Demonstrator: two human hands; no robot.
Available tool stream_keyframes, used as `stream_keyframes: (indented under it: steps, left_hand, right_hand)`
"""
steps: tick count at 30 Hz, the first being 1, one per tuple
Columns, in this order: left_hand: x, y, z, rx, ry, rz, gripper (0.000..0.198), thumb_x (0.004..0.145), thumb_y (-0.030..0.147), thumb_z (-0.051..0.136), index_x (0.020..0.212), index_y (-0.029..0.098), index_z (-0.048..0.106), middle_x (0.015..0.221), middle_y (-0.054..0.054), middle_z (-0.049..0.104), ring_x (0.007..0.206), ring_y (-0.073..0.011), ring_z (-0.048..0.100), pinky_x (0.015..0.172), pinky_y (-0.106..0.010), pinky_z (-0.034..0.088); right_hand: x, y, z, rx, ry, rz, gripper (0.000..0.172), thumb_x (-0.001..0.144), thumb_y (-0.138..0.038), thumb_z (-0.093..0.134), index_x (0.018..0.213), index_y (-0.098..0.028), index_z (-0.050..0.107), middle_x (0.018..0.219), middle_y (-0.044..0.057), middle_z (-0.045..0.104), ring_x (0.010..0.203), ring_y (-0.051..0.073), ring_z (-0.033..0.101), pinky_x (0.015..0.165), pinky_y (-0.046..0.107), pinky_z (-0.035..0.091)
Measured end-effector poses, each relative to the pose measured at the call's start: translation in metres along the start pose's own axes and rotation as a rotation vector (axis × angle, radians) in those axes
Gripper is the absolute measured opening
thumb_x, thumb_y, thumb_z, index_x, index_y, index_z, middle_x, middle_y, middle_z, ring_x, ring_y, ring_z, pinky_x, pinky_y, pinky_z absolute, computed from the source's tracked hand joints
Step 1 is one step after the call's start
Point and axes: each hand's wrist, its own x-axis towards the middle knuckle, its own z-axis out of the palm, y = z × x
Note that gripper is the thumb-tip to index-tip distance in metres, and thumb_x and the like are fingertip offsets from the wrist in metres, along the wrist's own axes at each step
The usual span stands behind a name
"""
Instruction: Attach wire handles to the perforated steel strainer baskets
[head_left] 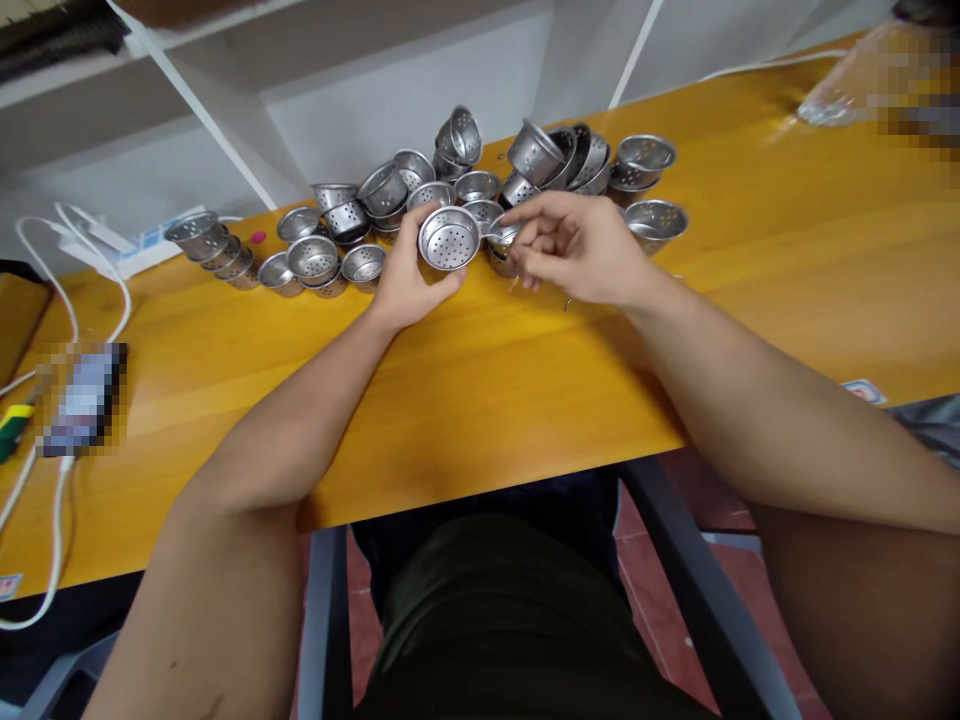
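Observation:
My left hand (409, 280) is closed around a small perforated metal strainer cup (449, 239), thumb on its near side and fingers at its far rim. The cup is held above the table, its open mouth tipped toward me. Just to its right, my right hand (566, 245) has its fingers curled together. Something thin shows at its fingertips and a small dark hooked end (568, 303) below, too small to name. Behind the right fingertips, another strainer cup (501, 255) is partly hidden.
Many similar cups stand in stacks along the table's back, including a leaning stack (217, 250) at left and stacked cups (645, 160) at right. A phone (86, 400) with white cables (56, 520) lies left. A clear container (832, 95) is at the far right.

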Motion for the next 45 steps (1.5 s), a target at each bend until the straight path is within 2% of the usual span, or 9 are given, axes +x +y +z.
stream_keyframes:
  steps: [7, 19, 22, 26, 31, 35, 38, 41, 45]
  left_hand:
    - [-0.004, 0.026, 0.007, -0.085, -0.058, -0.02, 0.106, 0.105, 0.096, 0.094, 0.183, 0.035, 0.056, 0.183, -0.019, 0.071, 0.178, -0.0482, 0.071, 0.151, -0.07, 0.062]
    - [-0.004, 0.054, 0.003, -0.129, -0.116, 0.015, 0.105, 0.097, 0.105, 0.095, 0.169, 0.034, 0.066, 0.17, -0.014, 0.08, 0.162, -0.0447, 0.08, 0.14, -0.064, 0.071]
    - [-0.006, 0.054, 0.004, -0.141, -0.132, 0.057, 0.107, 0.1, 0.105, 0.092, 0.175, 0.035, 0.062, 0.176, -0.015, 0.076, 0.166, -0.0448, 0.078, 0.143, -0.063, 0.069]
    - [-0.01, 0.053, 0.014, -0.156, -0.154, 0.111, 0.113, 0.102, 0.102, 0.092, 0.183, 0.033, 0.052, 0.182, -0.018, 0.071, 0.171, -0.0461, 0.074, 0.148, -0.064, 0.066]
    - [-0.017, 0.056, 0.028, -0.16, -0.135, 0.094, 0.126, 0.101, 0.099, 0.096, 0.192, 0.038, 0.035, 0.183, -0.016, 0.067, 0.172, -0.0466, 0.074, 0.143, -0.065, 0.069]
    - [-0.016, 0.059, 0.024, -0.111, -0.08, 0.086, 0.114, 0.106, 0.091, 0.095, 0.189, 0.039, 0.037, 0.183, -0.015, 0.066, 0.173, -0.0451, 0.074, 0.145, -0.067, 0.067]
    - [-0.011, 0.062, 0.012, -0.064, -0.091, 0.132, 0.109, 0.103, 0.087, 0.099, 0.183, 0.037, 0.046, 0.182, -0.016, 0.067, 0.175, -0.0474, 0.072, 0.15, -0.071, 0.063]
    - [-0.005, 0.065, 0.001, 0.01, -0.143, 0.119, 0.106, 0.1, 0.086, 0.102, 0.178, 0.036, 0.051, 0.179, -0.016, 0.069, 0.176, -0.0495, 0.07, 0.152, -0.074, 0.061]
    - [-0.002, 0.07, -0.006, 0.046, -0.205, 0.109, 0.102, 0.097, 0.085, 0.105, 0.173, 0.037, 0.056, 0.175, -0.015, 0.072, 0.174, -0.0509, 0.071, 0.15, -0.077, 0.061]
  right_hand:
    - [0.003, 0.003, 0.011, -0.148, 0.082, 0.006, 0.092, 0.113, -0.105, 0.055, 0.164, -0.033, 0.08, 0.129, 0.017, 0.094, 0.097, 0.039, 0.086, 0.093, 0.065, 0.079]
    - [0.008, 0.014, 0.019, -0.274, 0.101, 0.009, 0.085, 0.127, -0.089, 0.046, 0.176, -0.026, 0.076, 0.133, 0.019, 0.092, 0.094, 0.039, 0.092, 0.085, 0.057, 0.08]
    - [0.011, 0.023, 0.024, -0.277, 0.171, -0.03, 0.072, 0.126, -0.086, 0.057, 0.16, -0.028, 0.083, 0.121, 0.016, 0.089, 0.09, 0.036, 0.087, 0.082, 0.053, 0.077]
    - [0.019, 0.039, 0.037, -0.165, 0.321, -0.277, 0.039, 0.119, -0.069, 0.082, 0.123, -0.03, 0.086, 0.092, 0.006, 0.076, 0.083, 0.03, 0.075, 0.084, 0.049, 0.072]
    - [0.017, 0.033, 0.053, -0.164, 0.377, -0.411, 0.015, 0.114, -0.045, 0.085, 0.115, -0.031, 0.083, 0.098, 0.007, 0.079, 0.088, 0.031, 0.073, 0.092, 0.052, 0.068]
    - [0.01, 0.025, 0.045, -0.153, 0.309, -0.428, 0.017, 0.117, -0.044, 0.079, 0.12, -0.029, 0.086, 0.097, 0.006, 0.078, 0.086, 0.027, 0.071, 0.087, 0.046, 0.062]
    - [0.007, 0.024, 0.024, -0.172, 0.113, -0.482, 0.018, 0.118, -0.041, 0.077, 0.126, -0.029, 0.088, 0.102, 0.004, 0.08, 0.082, 0.024, 0.069, 0.083, 0.042, 0.058]
    - [0.005, 0.026, 0.005, -0.302, -0.076, -0.586, 0.018, 0.116, -0.038, 0.081, 0.129, -0.028, 0.089, 0.117, 0.007, 0.084, 0.093, 0.026, 0.075, 0.087, 0.041, 0.059]
    - [0.003, 0.026, 0.0, -0.418, -0.133, -0.617, 0.01, 0.116, -0.033, 0.08, 0.123, -0.027, 0.085, 0.126, 0.01, 0.086, 0.106, 0.03, 0.078, 0.093, 0.042, 0.057]
